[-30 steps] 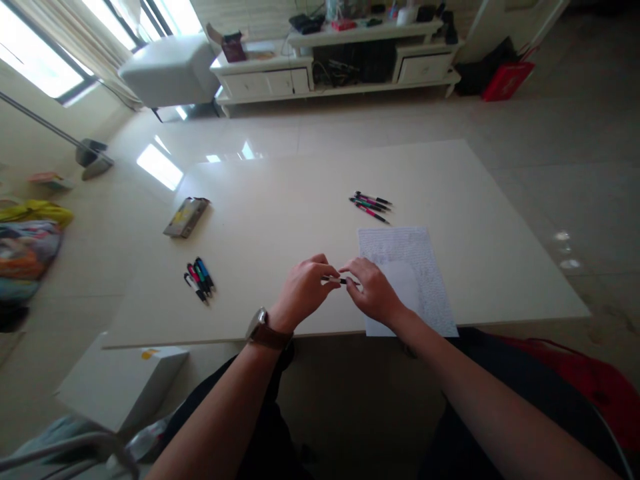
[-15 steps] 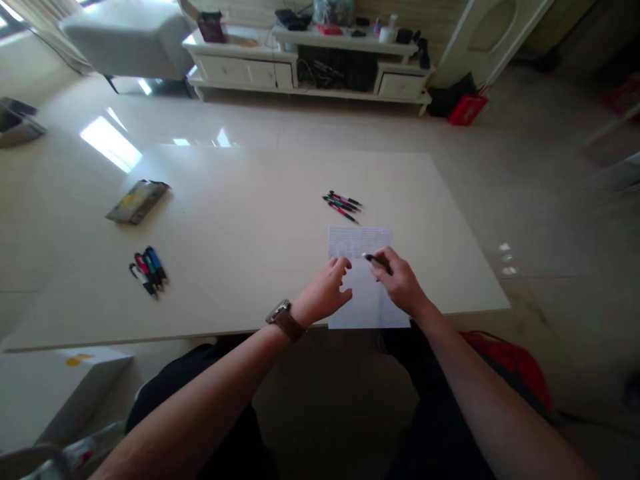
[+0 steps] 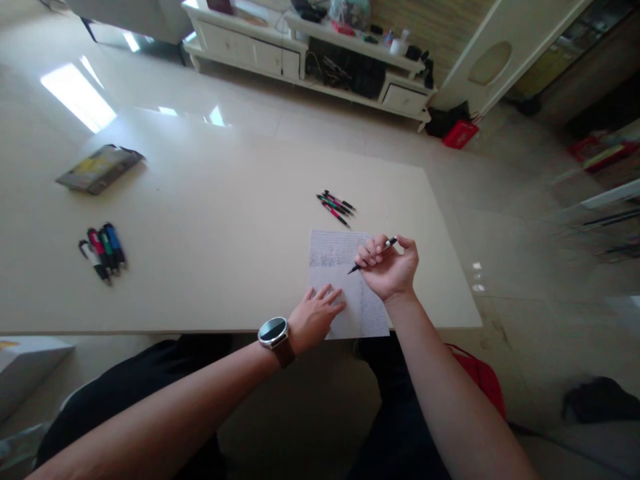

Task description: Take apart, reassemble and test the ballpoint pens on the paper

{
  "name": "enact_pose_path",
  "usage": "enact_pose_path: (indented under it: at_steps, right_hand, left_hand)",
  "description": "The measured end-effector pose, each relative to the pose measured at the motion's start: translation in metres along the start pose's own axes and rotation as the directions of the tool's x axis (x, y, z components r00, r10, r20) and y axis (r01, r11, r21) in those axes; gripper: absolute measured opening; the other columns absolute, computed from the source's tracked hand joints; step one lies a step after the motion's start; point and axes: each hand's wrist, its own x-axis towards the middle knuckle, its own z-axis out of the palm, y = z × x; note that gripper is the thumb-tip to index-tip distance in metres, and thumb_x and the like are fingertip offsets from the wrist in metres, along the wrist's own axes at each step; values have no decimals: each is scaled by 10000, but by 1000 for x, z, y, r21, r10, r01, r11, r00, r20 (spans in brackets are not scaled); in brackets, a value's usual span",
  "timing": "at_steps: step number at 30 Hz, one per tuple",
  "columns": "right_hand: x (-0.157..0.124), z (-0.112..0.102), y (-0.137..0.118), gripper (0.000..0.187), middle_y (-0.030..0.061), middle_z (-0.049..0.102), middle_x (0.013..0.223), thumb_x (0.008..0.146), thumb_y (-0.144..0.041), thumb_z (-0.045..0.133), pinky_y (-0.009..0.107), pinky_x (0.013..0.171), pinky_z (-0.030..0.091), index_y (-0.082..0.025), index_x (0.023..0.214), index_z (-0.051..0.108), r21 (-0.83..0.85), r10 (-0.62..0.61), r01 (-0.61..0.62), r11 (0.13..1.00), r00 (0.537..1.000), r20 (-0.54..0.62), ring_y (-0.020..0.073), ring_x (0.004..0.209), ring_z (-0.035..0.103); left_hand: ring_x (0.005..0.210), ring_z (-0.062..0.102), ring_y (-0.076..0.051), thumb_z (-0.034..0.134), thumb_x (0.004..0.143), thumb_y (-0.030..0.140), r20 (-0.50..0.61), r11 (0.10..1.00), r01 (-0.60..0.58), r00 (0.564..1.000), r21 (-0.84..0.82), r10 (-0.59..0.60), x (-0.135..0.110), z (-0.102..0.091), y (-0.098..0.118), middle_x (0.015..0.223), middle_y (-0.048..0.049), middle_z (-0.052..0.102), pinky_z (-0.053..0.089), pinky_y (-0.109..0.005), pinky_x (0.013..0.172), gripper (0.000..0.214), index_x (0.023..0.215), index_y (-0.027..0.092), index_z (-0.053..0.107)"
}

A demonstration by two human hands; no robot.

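Observation:
My right hand [image 3: 389, 267] grips a black pen [image 3: 373, 255] in a writing hold, its tip over a sheet of paper [image 3: 340, 267] covered in handwriting. My left hand [image 3: 316, 315] lies flat with spread fingers on the sheet's lower left corner, near the table's front edge; a watch sits on that wrist. The paper lies on a cream table [image 3: 225, 220].
A bunch of thin pens [image 3: 335, 203] lies just beyond the paper. Several thick markers [image 3: 103, 248] lie at the table's left, with a flat yellow-grey packet [image 3: 99, 168] farther back. A white box [image 3: 25, 367] stands below the table's left edge. A low white cabinet [image 3: 320, 60] lines the far wall.
The two hands were together on the pen; now the right holds it alone over the paper and the left has flattened on the sheet. The view has swung to the right.

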Motion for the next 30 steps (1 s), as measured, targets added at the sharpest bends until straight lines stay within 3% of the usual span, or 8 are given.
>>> enact_pose_path:
  at_steps: [8,23,30]
  right_hand:
    - [22,3,11,244,-6,507,677,765,-409,551,276,528,317,-202,644,592,12,4,-5,1000,997,78,95,502,330]
    - [18,7,15,166,-11,528,683,751,-383,578,304,582,401,-234,763,649,-54,28,-25,998,999,38,116,529,369]
    - [16,8,13,199,-13,514,671,783,-425,597,305,613,429,-239,794,667,-35,44,-44,998,999,1,121,567,435]
  left_hand:
    - [1497,275,-360,507,928,137,9,1000,15,1000,-18,-15,-1,3,7,1620,-118,340,338,-645,1144,538,1458,215,458]
    - [1503,253,-384,542,904,167,-24,999,29,999,-24,-29,0,13,9,1630,-143,311,307,-676,1150,573,1470,191,456]
    - [1515,249,-329,516,923,196,-68,998,1,998,-68,-6,-13,18,0,1640,-79,314,267,-620,1187,566,1483,247,444]
